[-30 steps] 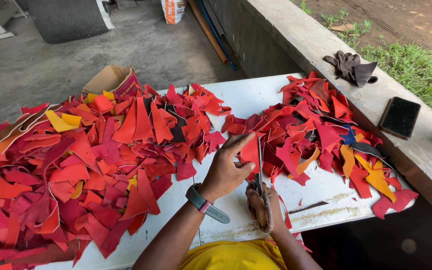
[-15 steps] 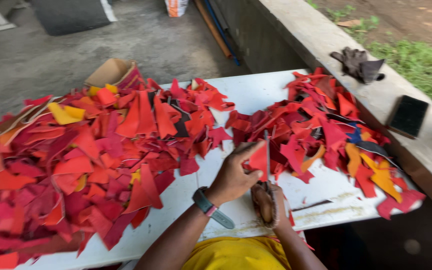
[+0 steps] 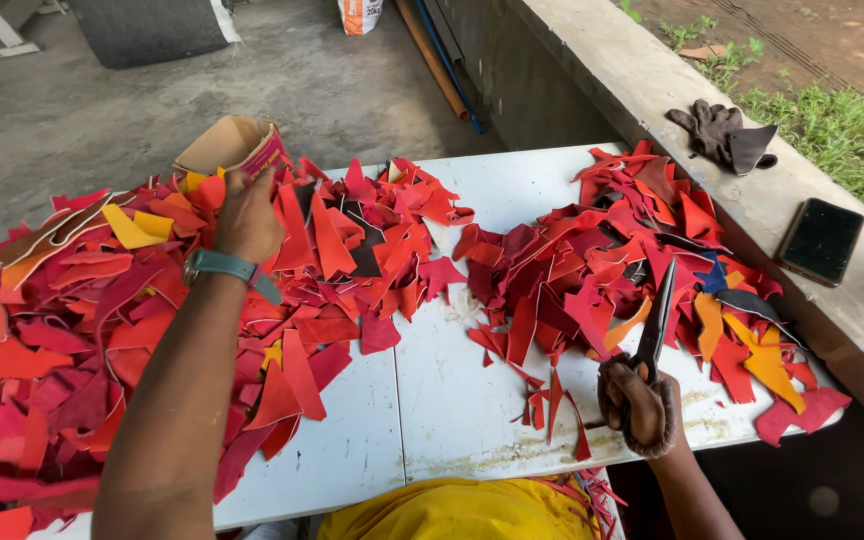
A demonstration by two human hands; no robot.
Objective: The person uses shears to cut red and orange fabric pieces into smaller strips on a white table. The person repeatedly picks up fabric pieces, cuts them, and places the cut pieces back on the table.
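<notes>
My left hand [image 3: 247, 212] reaches far over the big left pile of red and orange leather scraps [image 3: 102, 320] and grips a red scrap [image 3: 264, 158] at the pile's far edge, by a cardboard box [image 3: 224, 142]. A teal watch sits on that wrist. My right hand [image 3: 638, 402] rests near the white table's [image 3: 452, 400] front edge and holds black scissors [image 3: 654, 325], blades pointing away toward the right pile of scraps [image 3: 642, 260]. A few thin red offcuts [image 3: 550, 392] lie just left of that hand.
A concrete ledge [image 3: 652, 90] runs along the right, bearing dark gloves [image 3: 724, 135] and a black phone [image 3: 820, 240]. Grass lies beyond it. A dark mat [image 3: 147, 28] and a sack [image 3: 359, 15] are on the concrete floor past the table.
My left hand left the spot beside the scissors and swung out left to the far edge of the big pile. The red piece held near the blades is gone. The right hand stayed put.
</notes>
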